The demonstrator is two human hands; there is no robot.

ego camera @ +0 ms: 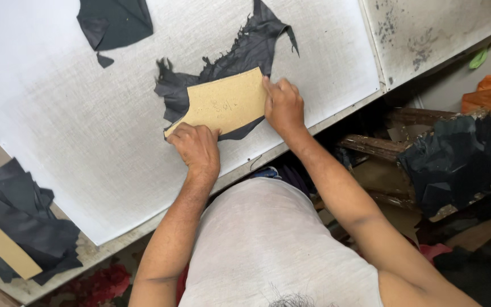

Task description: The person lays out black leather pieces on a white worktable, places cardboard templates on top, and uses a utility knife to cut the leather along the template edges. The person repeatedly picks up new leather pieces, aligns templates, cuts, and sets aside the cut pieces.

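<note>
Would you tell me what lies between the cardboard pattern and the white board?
In the head view, a ragged black leather piece lies under the cardboard pattern, on the white board.

Light: bright, even, strongest upper left
Glare: washed-out white at upper left
Shadows: deep at lower right
Focus: sharp centre, slight edge distortion

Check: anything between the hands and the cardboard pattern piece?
Nothing visible. The left hand presses directly on the near corner of the tan cardboard pattern, and the right hand on its far edge. Only the black leather scrap lies underneath it, on the white board.
</note>
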